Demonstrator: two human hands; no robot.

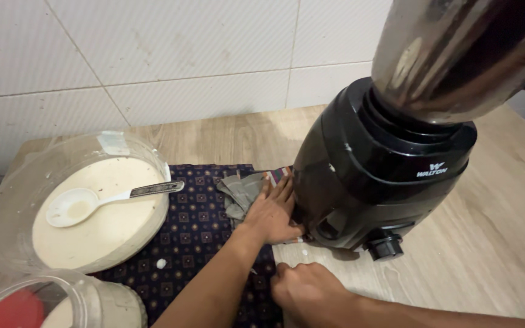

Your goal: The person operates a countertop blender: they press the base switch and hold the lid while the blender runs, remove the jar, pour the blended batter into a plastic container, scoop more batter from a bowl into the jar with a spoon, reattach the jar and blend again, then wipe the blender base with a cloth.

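A black blender base (360, 182) with a steel jar (457, 54) on top stands on a wooden table (493, 231). My left hand (271, 214) lies flat, fingers stretched out, on a crumpled grey cloth (238, 191) right against the base's left side. My right hand (308, 293) is curled into a fist on the table in front of the base, at the edge of a dark patterned cloth (195, 225). Nothing shows inside the fist. The base's black knob (386, 248) faces me.
A clear bowl (7, 200) of white batter with a white spoon (83, 203) in it sits on the left. A clear container (50, 304) with something red in it stands at the bottom left. A white tiled wall (183, 54) runs behind the table.
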